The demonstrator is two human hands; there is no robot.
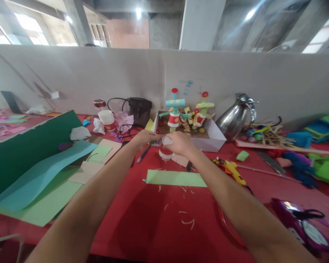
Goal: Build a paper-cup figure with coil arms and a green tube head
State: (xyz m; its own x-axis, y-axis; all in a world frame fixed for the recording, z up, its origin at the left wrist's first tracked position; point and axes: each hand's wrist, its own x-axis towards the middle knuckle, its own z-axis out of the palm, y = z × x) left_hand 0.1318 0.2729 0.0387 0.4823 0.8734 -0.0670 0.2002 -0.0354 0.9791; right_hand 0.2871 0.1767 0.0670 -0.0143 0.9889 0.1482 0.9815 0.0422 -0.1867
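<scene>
Both hands meet above the middle of the red table. My right hand [179,143] is closed around the upper part of a red and white paper cup [166,153], which seems to stand upside down. Just left of it, my left hand [144,140] pinches a dark green zigzag-folded paper strip [154,142] that reaches the cup's side. Whether the strip is stuck to the cup cannot be seen. A light green paper strip [175,178] lies flat in front of the cup. Beside my left hand lies a pen [143,154].
Behind stands a white box [208,143] with paper-cup figures [174,118]. A steel jug [233,118] and a yellow glue gun [231,170] are to the right. Coloured paper sheets [44,175] and a green board [38,146] fill the left. A dark bag [140,111] sits behind.
</scene>
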